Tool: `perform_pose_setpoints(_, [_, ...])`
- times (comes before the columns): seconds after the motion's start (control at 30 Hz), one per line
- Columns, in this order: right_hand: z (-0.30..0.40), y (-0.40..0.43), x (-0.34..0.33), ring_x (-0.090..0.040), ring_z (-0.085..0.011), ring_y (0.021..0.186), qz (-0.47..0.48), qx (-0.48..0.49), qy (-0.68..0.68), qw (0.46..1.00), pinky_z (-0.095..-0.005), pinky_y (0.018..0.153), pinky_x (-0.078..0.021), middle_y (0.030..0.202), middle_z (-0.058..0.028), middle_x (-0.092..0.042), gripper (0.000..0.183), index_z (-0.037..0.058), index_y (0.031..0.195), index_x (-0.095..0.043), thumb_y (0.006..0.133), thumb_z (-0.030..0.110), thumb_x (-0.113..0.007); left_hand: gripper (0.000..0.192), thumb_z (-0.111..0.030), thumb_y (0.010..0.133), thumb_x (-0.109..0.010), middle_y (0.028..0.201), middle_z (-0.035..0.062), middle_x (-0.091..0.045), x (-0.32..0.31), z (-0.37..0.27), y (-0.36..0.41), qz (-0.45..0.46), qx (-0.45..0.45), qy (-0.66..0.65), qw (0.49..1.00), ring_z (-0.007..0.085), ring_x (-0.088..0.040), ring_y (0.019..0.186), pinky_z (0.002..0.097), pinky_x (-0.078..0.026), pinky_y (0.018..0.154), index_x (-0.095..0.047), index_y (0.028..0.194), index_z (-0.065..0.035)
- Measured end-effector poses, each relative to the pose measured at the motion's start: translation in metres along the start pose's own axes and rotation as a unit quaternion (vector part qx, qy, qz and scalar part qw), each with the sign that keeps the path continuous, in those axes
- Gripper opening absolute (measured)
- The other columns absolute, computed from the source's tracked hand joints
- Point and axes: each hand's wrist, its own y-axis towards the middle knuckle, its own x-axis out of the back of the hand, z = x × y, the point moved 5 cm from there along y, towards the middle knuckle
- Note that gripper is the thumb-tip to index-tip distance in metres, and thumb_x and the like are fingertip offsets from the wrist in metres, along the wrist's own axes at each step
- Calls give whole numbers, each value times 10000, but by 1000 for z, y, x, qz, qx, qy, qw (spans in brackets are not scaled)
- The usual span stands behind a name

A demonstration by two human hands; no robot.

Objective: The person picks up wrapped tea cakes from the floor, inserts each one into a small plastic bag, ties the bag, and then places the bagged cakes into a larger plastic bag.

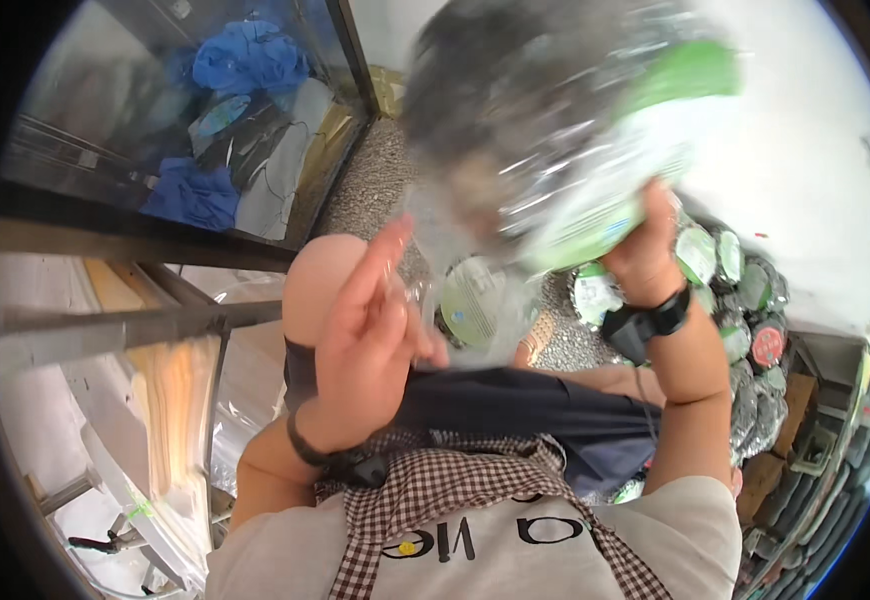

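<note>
My right hand [645, 247] is raised and grips a large plastic-wrapped pack [555, 142] by its lower right edge. Dark contents, blurred by motion, show through the wrap, and a green and white printed label [622, 187] faces right. A sheet of clear plastic film [506, 330] hangs below the pack. My left hand [367, 337] has its index finger stretched out, while the other fingers curl around the film's gathered left edge. Behind the film, a round green label [472, 300] on another pack shows through.
Several wrapped packs with round labels [697, 255] are piled on the speckled floor [371, 165] along the white wall [795, 150]. One bears a red label [768, 345]. A dark-framed glass case [142, 240] with blue cloth [251, 56] stands left, above layered sheets [172, 420]. A crate [829, 352] stands right.
</note>
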Motion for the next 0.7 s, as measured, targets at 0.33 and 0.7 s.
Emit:
perform_pose_setpoints(0.33, [-4,-110,-102,-609,-355,1100,414,-30,-627,659,-424,939,-485,1140,-183,-655,586,1,1198,-602,644,55,-783,549,-23,1019,-394,680,-4,-540,-64,13,-38,189,14,42,981,37,-425,488,205,-414,493,-295,1558,-51])
perform_pose_setpoints(0.7, [174,-177,100,-736,-237,839,94,-45,-112,988,-352,709,-607,952,-224,-729,484,-75,1174,-618,1013,369,-516,623,44,892,-399,1580,160,-366,-101,-20,-24,169,-10,189,967,-38,-431,551,140,-311,461,-352,1513,24])
